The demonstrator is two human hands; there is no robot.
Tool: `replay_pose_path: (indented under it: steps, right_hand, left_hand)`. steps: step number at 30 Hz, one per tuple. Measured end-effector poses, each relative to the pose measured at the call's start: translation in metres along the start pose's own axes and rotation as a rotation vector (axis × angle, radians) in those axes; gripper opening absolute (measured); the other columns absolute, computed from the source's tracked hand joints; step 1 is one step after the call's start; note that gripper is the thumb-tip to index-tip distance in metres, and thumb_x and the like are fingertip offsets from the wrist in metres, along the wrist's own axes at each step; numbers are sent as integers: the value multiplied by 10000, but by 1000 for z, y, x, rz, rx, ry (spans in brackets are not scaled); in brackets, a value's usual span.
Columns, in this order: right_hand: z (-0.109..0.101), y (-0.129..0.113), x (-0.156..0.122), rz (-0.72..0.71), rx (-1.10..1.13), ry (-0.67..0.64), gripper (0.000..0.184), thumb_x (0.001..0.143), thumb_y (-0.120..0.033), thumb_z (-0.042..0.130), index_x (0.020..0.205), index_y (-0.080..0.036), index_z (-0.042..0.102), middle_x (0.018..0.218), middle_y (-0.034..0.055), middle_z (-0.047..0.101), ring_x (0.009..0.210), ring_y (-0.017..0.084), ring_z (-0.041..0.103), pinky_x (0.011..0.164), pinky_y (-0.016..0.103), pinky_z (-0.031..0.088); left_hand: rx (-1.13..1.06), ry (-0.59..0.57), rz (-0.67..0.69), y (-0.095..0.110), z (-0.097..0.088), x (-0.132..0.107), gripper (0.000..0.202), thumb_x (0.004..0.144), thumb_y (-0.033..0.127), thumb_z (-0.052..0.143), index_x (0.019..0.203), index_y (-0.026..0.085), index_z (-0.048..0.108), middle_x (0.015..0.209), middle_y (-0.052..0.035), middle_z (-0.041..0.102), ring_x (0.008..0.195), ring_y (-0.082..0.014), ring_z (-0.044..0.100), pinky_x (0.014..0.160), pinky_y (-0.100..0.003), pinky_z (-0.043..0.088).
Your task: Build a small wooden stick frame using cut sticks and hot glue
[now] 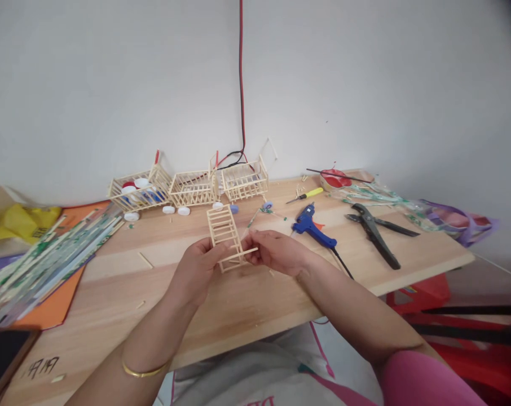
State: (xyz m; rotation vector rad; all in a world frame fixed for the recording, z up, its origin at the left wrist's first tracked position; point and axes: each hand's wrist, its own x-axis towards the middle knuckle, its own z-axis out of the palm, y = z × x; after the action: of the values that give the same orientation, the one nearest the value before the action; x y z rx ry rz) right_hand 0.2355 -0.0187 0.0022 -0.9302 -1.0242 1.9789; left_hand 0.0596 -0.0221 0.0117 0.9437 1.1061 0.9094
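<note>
Over the middle of the wooden table (276,304), I hold a small ladder-like frame of thin wooden sticks (221,226) tilted up. My left hand (198,265) is closed on its lower left side, with the thumb across the rungs. At the lower right corner, my right hand (276,251) pinches the frame near a stick that juts out to the right; its fingertips are partly hidden. Behind stand three stick-built carts, the left cart (139,189) with bottle caps in it, the middle cart (194,189) and the right cart (245,180).
Right of my hands lie a blue glue gun (312,225), a yellow-handled screwdriver (308,194) and black-handled cutters (374,231). Bundled sticks in wrappers (56,259) cover an orange sheet (67,301) at left. A red and black cable (241,73) runs down the wall.
</note>
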Motion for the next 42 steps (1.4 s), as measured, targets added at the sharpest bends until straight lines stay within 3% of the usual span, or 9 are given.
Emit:
replay_pose_path:
  steps: [3, 12, 18, 33, 38, 42]
  right_hand:
    - [1, 1, 2, -24, -35, 31, 459, 727, -602, 595, 693, -145, 571, 658, -6, 512, 583, 81, 417, 555, 235, 287]
    - [8, 0, 8, -54, -155, 66, 355, 670, -471, 701, 674, -153, 543, 588, -55, 426, 532, 63, 338, 526, 236, 230]
    - [10, 1, 12, -72, -196, 103, 273, 671, -391, 669, 641, -162, 523, 577, -52, 424, 535, 69, 340, 530, 239, 245]
    - [20, -5, 8, -18, -40, 156, 310, 568, -339, 731, 574, -171, 470, 524, -71, 391, 501, 57, 310, 499, 236, 189]
    - [20, -5, 8, 9, -14, 147, 320, 577, -331, 729, 571, -172, 451, 527, -73, 387, 496, 52, 302, 497, 234, 180]
    - [21, -4, 8, -3, -16, 150, 297, 593, -314, 708, 571, -173, 447, 531, -70, 388, 502, 54, 308, 499, 234, 180]
  left_hand:
    - [3, 1, 0, 0, 0, 0, 316, 652, 356, 701, 864, 122, 703, 750, -52, 713, 743, -215, 627, 731, -304, 432]
    - [-8, -7, 11, -2, 1, 1, 314, 677, 344, 684, 906, 128, 694, 798, -57, 714, 770, -208, 625, 742, -297, 427]
    - [23, 7, -14, 1, 3, -1, 308, 665, 352, 693, 873, 126, 693, 768, -54, 708, 711, -197, 616, 696, -299, 431]
    - [-14, -2, -31, 1, 2, -1, 263, 638, 324, 701, 825, 139, 696, 649, -16, 679, 598, -153, 572, 614, -266, 392]
    - [-49, -33, -49, 2, 2, -1, 259, 632, 316, 700, 820, 138, 697, 687, -32, 692, 666, -177, 605, 627, -268, 405]
    - [-27, -24, -41, 3, 2, -1, 252, 622, 317, 704, 795, 134, 696, 654, -28, 676, 618, -163, 580, 626, -275, 407]
